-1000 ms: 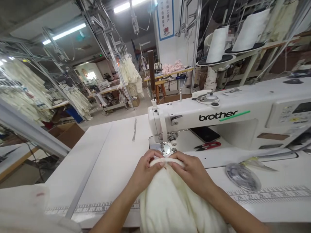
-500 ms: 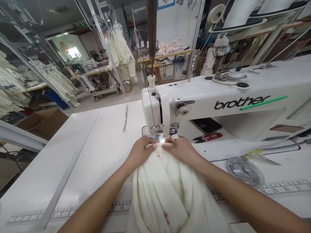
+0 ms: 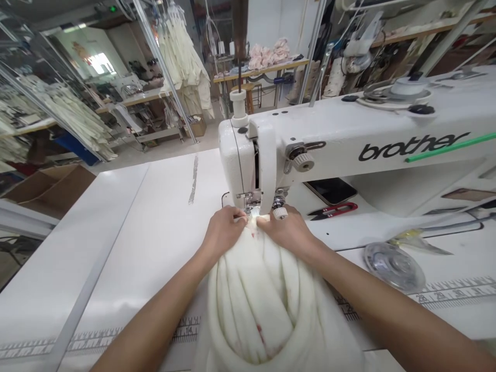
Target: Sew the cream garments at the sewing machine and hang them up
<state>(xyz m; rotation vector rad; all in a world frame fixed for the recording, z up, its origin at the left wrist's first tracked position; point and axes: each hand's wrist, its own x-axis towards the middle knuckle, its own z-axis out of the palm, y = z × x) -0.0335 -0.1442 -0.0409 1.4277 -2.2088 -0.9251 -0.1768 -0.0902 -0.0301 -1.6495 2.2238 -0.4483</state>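
Two hands of ours meet at the needle end of the one white sewing machine: our left hand and our right hand each pinch the top edge of a single bundle of cream fabric, which lies on the white table and runs from under the machine head back toward us. We cannot see the needle or the presser foot clearly; our fingertips and the bunched cloth cover that spot, and the seam itself is hidden. The fabric's lower end is cut off by the bottom edge, as are both our forearms, and a few small reddish marks on the cloth are too blurred to read. We count one pair of red-handled snips under the machine arm, one dark phone just behind them, one clear round disc to the right near the printed ruler, and one cardboard box off the table's left edge. Hanging cream garments in the background are too many and too crowded to count. Compared with a second ago, we have leaned in: the machine fills more of the view, and our hands have carried the fabric edge forward from the open table to right beneath the machine head.
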